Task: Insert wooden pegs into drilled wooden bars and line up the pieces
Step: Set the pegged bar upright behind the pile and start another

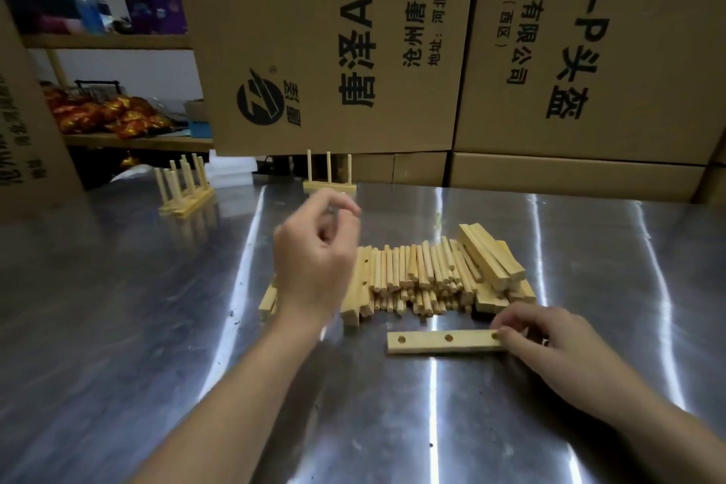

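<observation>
There's one view, from a camera worn on the person's head. It faces forward and tilts down over the steel table (118, 326), whose far edge runs across the middle of the frame. It sits close to the work. Both forearms come in from the bottom edge, with the left hand (314, 267) raised and blurred at centre frame. At lower right the right hand (550, 342) holds the end of a drilled bar (444, 342). The pile of pegs (416, 275) lies just beyond, near the centre. The wide lens also takes in cardboard boxes (393, 43) filling the upper centre and right, and shelves (106, 41) in the upper left. Straight lines lean outward towards the edges of the frame.
</observation>
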